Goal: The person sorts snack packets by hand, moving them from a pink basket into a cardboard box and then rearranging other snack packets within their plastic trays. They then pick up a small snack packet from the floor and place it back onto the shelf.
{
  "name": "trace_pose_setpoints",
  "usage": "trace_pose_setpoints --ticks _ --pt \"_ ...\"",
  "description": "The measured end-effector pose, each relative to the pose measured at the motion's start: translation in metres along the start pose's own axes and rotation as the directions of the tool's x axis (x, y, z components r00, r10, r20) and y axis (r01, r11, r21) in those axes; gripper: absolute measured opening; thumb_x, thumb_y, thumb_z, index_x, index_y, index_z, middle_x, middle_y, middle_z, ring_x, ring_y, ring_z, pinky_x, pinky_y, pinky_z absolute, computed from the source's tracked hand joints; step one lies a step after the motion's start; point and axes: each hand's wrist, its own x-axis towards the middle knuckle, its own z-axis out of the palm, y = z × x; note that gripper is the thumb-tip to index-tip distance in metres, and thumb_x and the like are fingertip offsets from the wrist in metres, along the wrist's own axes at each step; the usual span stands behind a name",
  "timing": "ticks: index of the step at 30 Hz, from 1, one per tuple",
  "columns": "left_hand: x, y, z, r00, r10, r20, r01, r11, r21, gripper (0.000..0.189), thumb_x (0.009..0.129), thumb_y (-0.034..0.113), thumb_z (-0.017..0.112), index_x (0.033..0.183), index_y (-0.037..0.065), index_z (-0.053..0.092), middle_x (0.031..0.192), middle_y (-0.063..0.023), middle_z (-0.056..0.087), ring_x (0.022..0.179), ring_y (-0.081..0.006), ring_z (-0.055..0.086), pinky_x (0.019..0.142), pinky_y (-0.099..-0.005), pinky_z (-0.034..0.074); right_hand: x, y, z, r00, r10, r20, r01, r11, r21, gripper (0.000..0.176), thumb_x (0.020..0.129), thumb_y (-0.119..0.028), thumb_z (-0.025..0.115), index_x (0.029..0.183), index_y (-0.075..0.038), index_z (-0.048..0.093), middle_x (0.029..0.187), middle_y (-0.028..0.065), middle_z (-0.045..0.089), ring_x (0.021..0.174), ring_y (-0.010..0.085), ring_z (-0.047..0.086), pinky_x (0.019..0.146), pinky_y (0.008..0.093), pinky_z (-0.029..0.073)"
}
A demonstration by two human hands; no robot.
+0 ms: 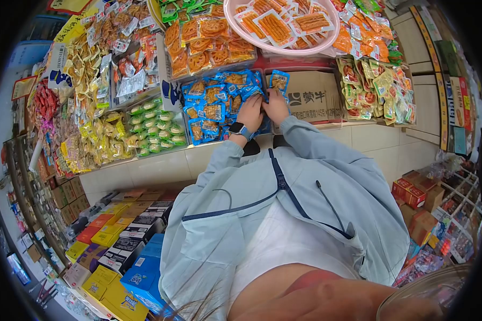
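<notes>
Pale-blue sleeves (310,160) reach forward, hands nearly touching over the blue packets (211,104). The left hand (250,113), smartwatch (240,129) at the wrist, curls into the heap; I cannot tell its grip. The right hand (276,107) pinches an upright packet (279,81) at the bin's crowded right edge, beside a cardboard box (313,97) printed 蒙牛.

"Those blue packets (214,104) are glossy plastic film, crinkled and catching the light."
"And the box (313,96) beside them is matt brown cardboard."
"The pink basin (281,52) above looks like smooth, hard plastic."
"The jacket sleeve (316,155) is matt woven cloth. The pale tiles (144,171) are smooth and faintly shiny."
</notes>
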Motion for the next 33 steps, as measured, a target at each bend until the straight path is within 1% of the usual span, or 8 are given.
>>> trace_pose_setpoints --ticks 6,12,15,18,20,23,29,33 --pt "-0.001 0.003 0.008 1.000 -0.004 0.011 0.005 0.993 -0.114 0.055 0.073 0.004 0.065 0.126 0.001 0.051 0.128 -0.0198 0.053 0.121 -0.0370 0.049 0.105 -0.0424 0.039 -0.001 0.007 -0.010 0.986 0.064 0.151 -0.055 0.996 -0.063 0.032 0.072 -0.014 0.069 0.099 -0.001 0.059 0.103 0.0218 0.062 0.098 0.0395 0.059 0.084 0.0439 0.048" --pt "-0.007 0.014 0.008 0.996 0.088 0.033 -0.081 0.980 -0.184 0.056 0.072 0.006 0.066 0.125 0.000 0.050 0.127 -0.0199 0.052 0.119 -0.0364 0.049 0.101 -0.0417 0.042 -0.012 0.009 -0.015 0.939 0.274 0.207 -0.313 0.930 0.193 0.032 0.073 -0.012 0.068 0.098 0.000 0.053 0.089 0.0184 0.063 0.085 0.0352 0.064 0.075 0.0414 0.050" --pt "-0.009 0.021 0.001 0.997 0.076 -0.013 -0.077 0.986 -0.151 0.060 0.072 0.009 0.068 0.128 0.001 0.048 0.131 -0.0195 0.048 0.121 -0.0375 0.047 0.103 -0.0433 0.040 -0.003 0.017 -0.024 0.966 0.173 0.194 -0.232 0.911 0.341 0.031 0.075 -0.010 0.069 0.099 -0.002 0.051 0.086 0.0148 0.064 0.080 0.0279 0.066 0.068 0.0376 0.052" --pt "-0.015 0.025 -0.008 0.997 0.001 -0.083 -0.003 1.000 -0.025 0.063 0.073 0.013 0.069 0.130 0.001 0.047 0.133 -0.0194 0.046 0.123 -0.0376 0.044 0.102 -0.0453 0.039 0.015 0.051 -0.052 0.877 0.370 0.306 -0.479 0.629 0.612 0.029 0.077 -0.008 0.070 0.100 -0.005 0.051 0.085 0.0123 0.064 0.078 0.0206 0.065 0.062 0.0328 0.053" --pt "-0.023 0.020 -0.009 0.992 -0.103 -0.073 0.108 0.992 0.059 0.064 0.073 0.014 0.070 0.131 0.001 0.046 0.134 -0.0195 0.044 0.126 -0.0377 0.042 0.104 -0.0466 0.036 0.028 0.097 -0.062 0.854 0.500 0.143 -0.464 0.608 0.644 0.027 0.079 -0.005 0.069 0.098 -0.004 0.051 0.085 0.0109 0.064 0.078 0.0181 0.065 0.057 0.0301 0.054" --pt "-0.035 0.014 -0.004 0.983 -0.152 -0.106 0.169 0.972 0.166 0.064 0.073 0.014 0.069 0.131 0.001 0.046 0.136 -0.0185 0.043 0.128 -0.0370 0.040 0.104 -0.0471 0.035 0.041 0.134 -0.077 0.774 0.627 0.088 -0.549 0.597 0.585 0.027 0.080 -0.005 0.070 0.099 0.000 0.052 0.086 0.0116 0.064 0.076 0.0186 0.065 0.056 0.0303 0.054" --pt "-0.037 0.015 -0.005 0.988 -0.109 -0.107 0.133 0.958 0.255 0.063 0.072 0.016 0.072 0.129 0.004 0.049 0.137 -0.0167 0.043 0.126 -0.0358 0.042 0.100 -0.0467 0.038 0.048 0.121 -0.043 0.859 0.488 0.157 -0.468 0.624 0.626 0.031 0.078 -0.009 0.072 0.103 0.002 0.057 0.087 0.0122 0.065 0.074 0.0199 0.065 0.057 0.0301 0.055" --pt "-0.044 0.030 -0.017 0.984 -0.170 -0.059 0.180 0.947 0.268 0.062 0.071 0.018 0.073 0.128 0.006 0.050 0.137 -0.0166 0.043 0.124 -0.0355 0.043 0.097 -0.0468 0.039 0.036 0.124 -0.037 0.924 0.326 -0.201 -0.296 0.941 0.167 0.024 0.078 -0.003 0.065 0.100 0.001 0.057 0.096 0.0176 0.060 0.085 0.0293 0.063 0.073 0.0386 0.052"
